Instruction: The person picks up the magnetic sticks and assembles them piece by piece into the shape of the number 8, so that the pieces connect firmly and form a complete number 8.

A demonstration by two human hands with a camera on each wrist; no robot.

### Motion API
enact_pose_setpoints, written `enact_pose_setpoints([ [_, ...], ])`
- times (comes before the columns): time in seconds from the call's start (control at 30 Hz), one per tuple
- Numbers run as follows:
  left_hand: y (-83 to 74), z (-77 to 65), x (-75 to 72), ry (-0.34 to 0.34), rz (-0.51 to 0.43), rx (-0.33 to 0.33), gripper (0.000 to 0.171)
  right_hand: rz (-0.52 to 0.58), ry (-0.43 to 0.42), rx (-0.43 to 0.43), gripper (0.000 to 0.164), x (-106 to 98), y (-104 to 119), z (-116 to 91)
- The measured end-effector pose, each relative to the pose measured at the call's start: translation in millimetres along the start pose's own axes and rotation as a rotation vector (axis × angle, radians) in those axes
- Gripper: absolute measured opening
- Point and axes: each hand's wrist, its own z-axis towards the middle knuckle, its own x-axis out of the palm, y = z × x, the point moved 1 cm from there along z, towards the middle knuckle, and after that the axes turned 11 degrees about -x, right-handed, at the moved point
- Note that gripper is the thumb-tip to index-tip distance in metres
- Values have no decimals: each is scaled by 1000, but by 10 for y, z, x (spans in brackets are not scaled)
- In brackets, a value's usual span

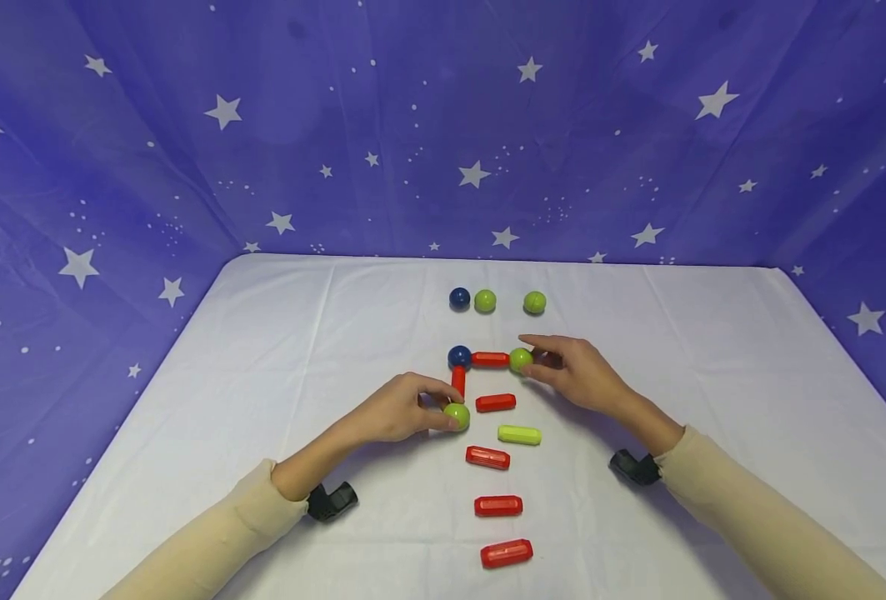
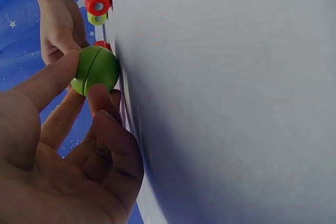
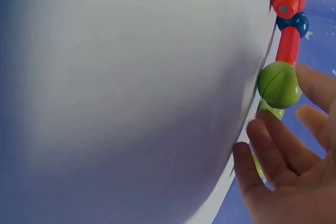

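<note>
A blue ball (image 1: pixel 459 357) forms the corner of an L-shaped piece on the white table. One red rod (image 1: pixel 491 359) runs from it rightward to a green ball (image 1: pixel 521 360); another red rod (image 1: pixel 458 381) points toward the person, with a second green ball (image 1: pixel 457 417) at its near end. My left hand (image 1: pixel 405 408) pinches that near ball (image 2: pixel 97 72) between thumb and fingers. At the right-hand ball (image 3: pixel 278 85), my right hand (image 1: pixel 581 372) has its thumb right at the surface, its other fingers spread out loosely beyond it.
Between the forearms lie loose red rods, among them one by the L (image 1: pixel 496 403) and one nearest the person (image 1: pixel 506 553), plus a yellow-green rod (image 1: pixel 519 435). Behind the L stand a blue ball (image 1: pixel 459 298) and two green balls (image 1: pixel 485 301). A starry purple cloth (image 1: pixel 412 208) backs the table.
</note>
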Motion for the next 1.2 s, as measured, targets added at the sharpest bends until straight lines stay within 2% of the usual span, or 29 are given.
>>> enact_pose_setpoints([
  [0.13,2,-8,7,-2,4,-3,24,1,-77,-36,45,-10,59,-55],
  [0.23,0,-6,7,-3,1,-6,24,26,-95,-44,40,-18,145,-94],
  [0.47,-4,0,2,-2,-4,-12,26,50,-11,-75,28,74,361,-156],
  [0.67,3,0,13,-2,3,-11,26,45,78,-93,28,193,473,-165],
  [0.8,4,5,21,-7,10,-3,25,27,114,-56,33,242,479,-154],
  [0.97,4,5,20,-4,5,-5,25,7,136,-22,34,259,462,-149],
  [1.2,15,7,27,2,-14,-14,25,-18,123,-50,31,286,425,-156],
])
